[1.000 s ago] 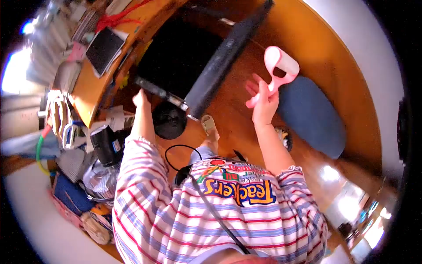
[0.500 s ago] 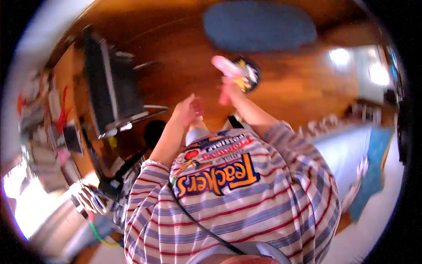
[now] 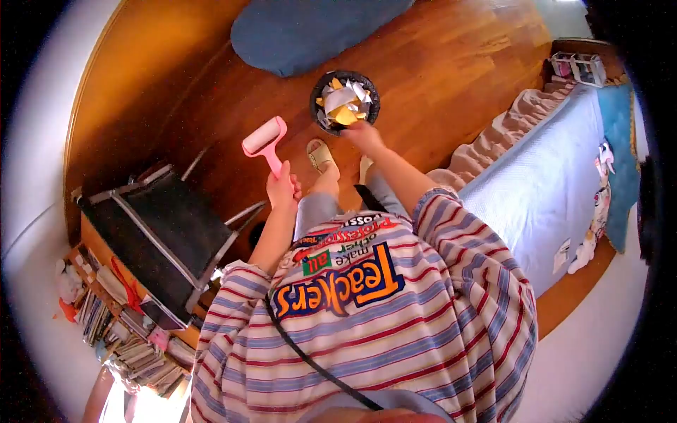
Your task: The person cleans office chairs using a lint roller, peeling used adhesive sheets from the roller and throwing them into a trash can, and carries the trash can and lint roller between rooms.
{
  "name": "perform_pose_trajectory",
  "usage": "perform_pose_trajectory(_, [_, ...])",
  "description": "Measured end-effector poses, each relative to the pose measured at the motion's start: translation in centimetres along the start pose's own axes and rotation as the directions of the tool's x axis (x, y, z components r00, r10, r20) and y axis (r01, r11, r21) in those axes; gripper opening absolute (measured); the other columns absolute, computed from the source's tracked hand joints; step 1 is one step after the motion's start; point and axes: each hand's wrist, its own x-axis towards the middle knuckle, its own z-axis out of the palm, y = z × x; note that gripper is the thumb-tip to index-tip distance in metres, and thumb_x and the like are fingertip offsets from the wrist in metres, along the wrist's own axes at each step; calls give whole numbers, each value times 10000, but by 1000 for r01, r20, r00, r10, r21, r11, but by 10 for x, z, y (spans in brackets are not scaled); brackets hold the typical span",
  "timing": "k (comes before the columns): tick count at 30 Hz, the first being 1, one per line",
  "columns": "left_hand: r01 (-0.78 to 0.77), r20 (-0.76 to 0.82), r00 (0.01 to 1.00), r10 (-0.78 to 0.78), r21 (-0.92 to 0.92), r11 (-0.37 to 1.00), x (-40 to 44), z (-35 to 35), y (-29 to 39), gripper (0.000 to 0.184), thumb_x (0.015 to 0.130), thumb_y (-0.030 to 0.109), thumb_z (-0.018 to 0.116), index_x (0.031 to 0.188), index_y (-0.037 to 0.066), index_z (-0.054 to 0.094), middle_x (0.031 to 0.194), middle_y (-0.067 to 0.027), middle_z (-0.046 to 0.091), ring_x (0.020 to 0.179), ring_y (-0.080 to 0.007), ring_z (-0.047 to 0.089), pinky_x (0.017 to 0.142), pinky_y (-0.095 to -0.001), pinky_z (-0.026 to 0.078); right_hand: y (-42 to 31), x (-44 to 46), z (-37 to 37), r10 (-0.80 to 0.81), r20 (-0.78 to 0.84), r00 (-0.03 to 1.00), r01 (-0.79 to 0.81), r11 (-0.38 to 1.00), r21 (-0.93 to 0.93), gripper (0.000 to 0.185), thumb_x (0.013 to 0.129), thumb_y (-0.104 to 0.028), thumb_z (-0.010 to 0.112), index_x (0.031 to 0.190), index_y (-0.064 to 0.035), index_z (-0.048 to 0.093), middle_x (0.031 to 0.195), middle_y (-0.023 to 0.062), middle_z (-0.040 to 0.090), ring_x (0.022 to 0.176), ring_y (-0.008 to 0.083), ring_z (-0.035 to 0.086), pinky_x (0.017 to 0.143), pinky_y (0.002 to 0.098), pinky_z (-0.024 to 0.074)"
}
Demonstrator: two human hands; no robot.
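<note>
A pink lint roller with a pale roll is in my left hand, its handle inside my closed fingers and its head pointing away from me. My right hand reaches to the near edge of a round black trash bin. Its fingers are closed and partly hidden at the rim, beside a piece of yellow paper. Whether they grip the rim or something small, I cannot make out. Crumpled white paper and more yellow scraps lie in the bin.
Beyond the bin a blue-grey oval rug lies on the wooden floor. On the right stands a bed with a ruffled skirt. At left are a black folding chair and shelved books. My slippered foot is near the bin.
The lint roller has passed from my right hand to my left. My right hand is now at the bin's near rim. The view has turned, and the picture is sharper.
</note>
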Motion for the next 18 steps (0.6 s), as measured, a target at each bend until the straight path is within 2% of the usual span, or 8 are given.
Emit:
perform_pose_trajectory(1, [7, -3, 1000, -7, 9, 1000, 5, -1, -1, 240, 860, 281, 615, 863, 135, 423, 600, 2, 446, 430, -119, 423, 359, -250, 268, 37, 31, -8, -49, -49, 998, 42, 989, -139, 449, 766, -374, 647, 1077, -52, 604, 944, 141, 652, 809, 294, 643, 710, 384, 513])
perform_pose_trajectory(2, [9, -34, 999, -9, -6, 1000, 8, 1, -3, 233, 866, 276, 608, 859, 133, 424, 601, 2, 445, 430, -119, 422, 356, -250, 267, 51, 35, -26, 152, -60, 987, -145, 983, 115, 447, 764, -369, 634, 1114, -96, 589, 968, 111, 651, 866, 314, 632, 755, 379, 512])
perform_pose_trajectory(3, [4, -56, 998, -5, -27, 1000, 11, 2, -5, 225, 872, 271, 600, 855, 131, 424, 601, 2, 445, 430, -119, 422, 352, -250, 265, 83, 56, -40, -42, -61, 997, 19, 941, -339, 448, 770, -349, 664, 1073, -25, 602, 1023, 138, 648, 955, 267, 616, 807, 355, 482])
perform_pose_trajectory(9, [32, -66, 997, -31, 16, 999, 35, 7, -34, 209, 899, 264, 567, 842, 121, 424, 600, 2, 452, 425, -115, 415, 344, -250, 260, 185, 167, -37, 406, -113, 907, -417, 903, -106, 608, 728, -322, 689, 1236, -46, 500, 1209, 116, 569, 1100, 253, 554, 884, 343, 457])
perform_pose_trajectory(13, [59, -76, 996, -54, 55, 997, 37, 24, -56, 199, 923, 273, 527, 835, 119, 436, 602, -1, 459, 456, -117, 425, 389, -259, 287, 191, 240, -7, 404, -2, 915, -392, 887, -245, 718, 776, -451, 630, 1296, 1, 430, 1168, 200, 581, 1112, 293, 542, 890, 324, 453])
perform_pose_trajectory(14, [116, -79, 990, -113, 46, 992, 39, 30, -61, 194, 924, 269, 525, 837, 119, 437, 601, -1, 460, 457, -119, 428, 390, -261, 293, 140, 221, -19, 343, -127, 931, -365, 840, -401, 656, 783, -422, 634, 1254, 9, 482, 1177, 188, 581, 1095, 306, 551, 891, 335, 454])
perform_pose_trajectory(17, [223, -167, 963, -212, 49, 974, 47, 38, -85, 186, 925, 261, 522, 841, 117, 440, 601, -2, 465, 460, -121, 436, 392, -263, 307, 164, 255, -1, 400, -94, 912, -410, 889, -204, 616, 762, -400, 653, 1179, 37, 538, 1175, 185, 582, 1091, 309, 554, 899, 338, 452])
perform_pose_trajectory(18, [261, -239, 940, -242, 49, 964, 50, 43, -89, 183, 926, 258, 520, 843, 115, 442, 603, -4, 470, 460, -121, 441, 393, -264, 315, 173, 257, 6, 322, -199, 926, -355, 921, -161, 565, 661, -333, 699, 1101, 7, 598, 1034, 177, 641, 1011, 280, 595, 861, 351, 458])
